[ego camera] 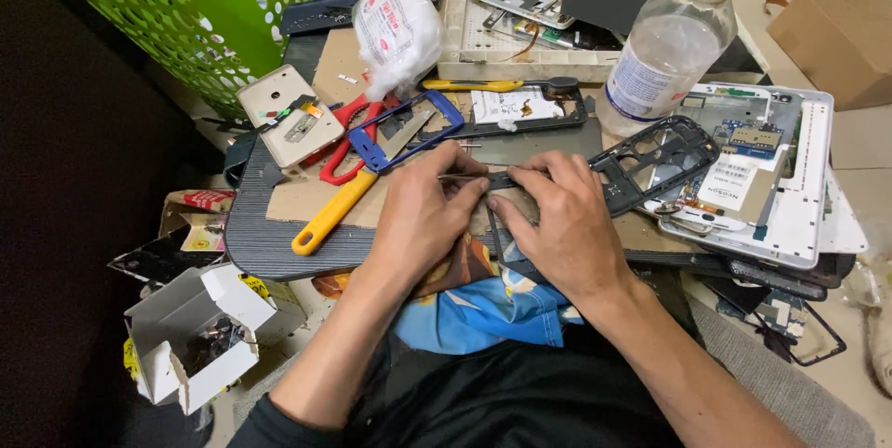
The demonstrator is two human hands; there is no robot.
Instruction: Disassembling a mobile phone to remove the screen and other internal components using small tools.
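Head view: the work surface is a dark ribbed board (269, 239) serving as a bench, laid low over the person's lap, with pale floor tiles visible beyond it. A sheet of brown cardboard (302, 197) covers part of the board.

Both hands meet at the centre of the bench. The left hand (423, 211) and right hand (562, 220) are closed, pinching a thin dark frame piece (506, 178) between thumbs and fingertips. The piece lies flat; its visible long axis runs left to right across the bench, and a second side runs down toward the person under the right hand. How much further it extends beneath the hands cannot be told.

Surroundings noted:
1. A yellow-handled tool (333, 213) just left of the left hand, handle end toward the person.
2. Red scissors (348, 143) and a blue frame (406, 129) behind it.
3. A clear plastic bottle (671, 44) upright, beyond the right hand.
4. A green mesh basket (200, 11) at far left.
5. A white tray (520, 62) of parts at the far edge.
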